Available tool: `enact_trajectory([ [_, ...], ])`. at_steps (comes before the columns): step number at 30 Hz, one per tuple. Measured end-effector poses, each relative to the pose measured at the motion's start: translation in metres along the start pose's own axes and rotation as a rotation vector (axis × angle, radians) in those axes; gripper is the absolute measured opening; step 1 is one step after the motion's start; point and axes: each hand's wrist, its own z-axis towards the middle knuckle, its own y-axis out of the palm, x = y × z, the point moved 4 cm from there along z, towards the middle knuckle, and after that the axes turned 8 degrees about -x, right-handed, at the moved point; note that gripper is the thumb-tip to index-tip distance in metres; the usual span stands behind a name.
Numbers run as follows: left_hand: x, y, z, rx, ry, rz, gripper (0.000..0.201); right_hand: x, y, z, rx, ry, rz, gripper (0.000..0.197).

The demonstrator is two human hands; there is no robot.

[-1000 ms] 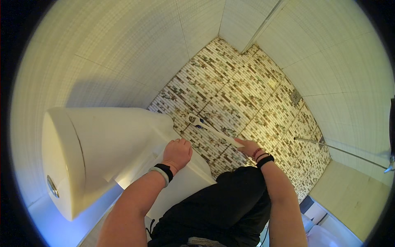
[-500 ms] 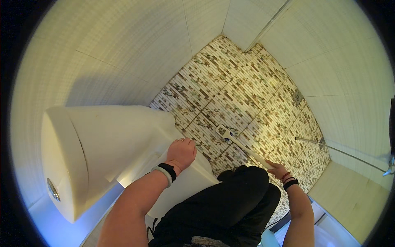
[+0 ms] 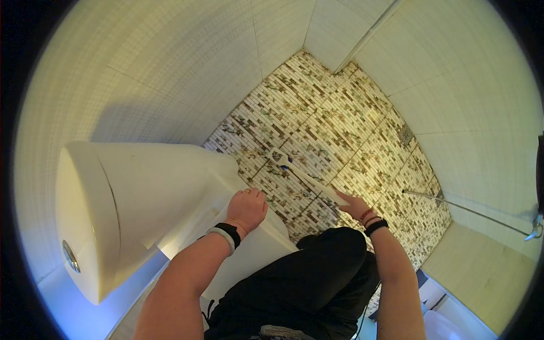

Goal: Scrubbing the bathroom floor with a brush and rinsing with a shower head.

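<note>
My right hand is closed around the handle end of a long white toilet brush. The brush slants over the tiled floor, its loop-like head with a bit of blue pointing up and left. Whether the head touches the tiles I cannot tell. On the left stands a white toilet with a round metal flush button on its tank. My left hand, fingers curled in, grips a white edge at the front of the toilet; the hand hides whether that is seat or lid.
Pale wall tiles close in behind the toilet. A drain grate lies in the patterned floor near the right wall. A thin metal rod juts from the right. My dark-trousered legs are bent below.
My right hand has moved up and left with the brush, so the brush head is farther from me and nearer the back wall. My left hand keeps its place on the toilet.
</note>
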Motion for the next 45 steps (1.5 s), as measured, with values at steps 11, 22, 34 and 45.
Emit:
enact_trajectory([
  [11, -0.001, 0.000, -0.003, 0.016, 0.002, -0.017, 0.010, 0.086, 0.041, -0.114, -0.019, 0.191, 0.141, 0.060],
  [22, 0.000, -0.002, -0.002, -0.013, -0.009, -0.006, 0.011, -0.031, 0.000, 0.022, -0.024, 0.037, 0.075, 0.061],
  [34, -0.002, 0.001, -0.002, 0.001, -0.007, -0.026, 0.010, 0.060, 0.018, -0.090, -0.085, 0.285, 0.000, 0.062],
  [45, 0.000, -0.001, -0.001, 0.004, 0.001, -0.007, 0.010, 0.019, 0.002, -0.024, 0.021, 0.171, 0.057, 0.059],
])
